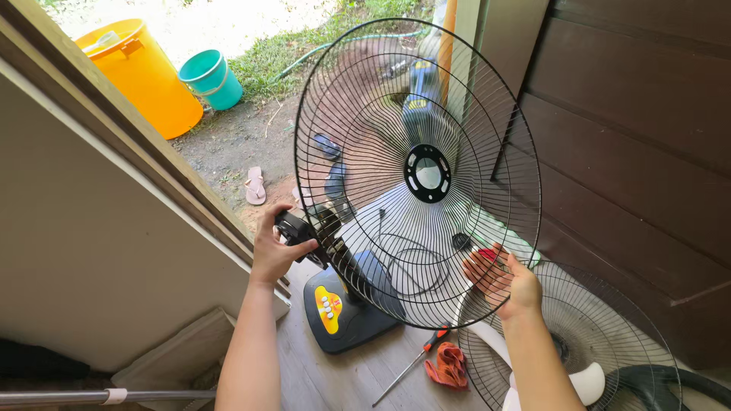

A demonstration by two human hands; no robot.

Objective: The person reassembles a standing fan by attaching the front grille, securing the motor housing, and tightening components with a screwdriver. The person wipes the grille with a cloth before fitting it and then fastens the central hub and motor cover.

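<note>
A round black wire fan guard (358, 99) stands upright in front of me, with a black ring hub (427, 173) at its middle. My right hand (506, 281) grips the guard's lower right rim. My left hand (272, 245) is closed around the black motor housing (298, 227) behind the guard's lower left edge. Below it sits the fan's black base (346, 312) with a yellow button panel, and a cord coils behind the wires.
A second wire guard (609, 335) and white blades lie on the floor at right. A screwdriver (415, 358) and orange cloth (448, 367) lie by the base. Outside the doorway stand an orange bucket (145, 76), a teal bucket (209, 76) and sandals (255, 186). A dark wooden wall is at right.
</note>
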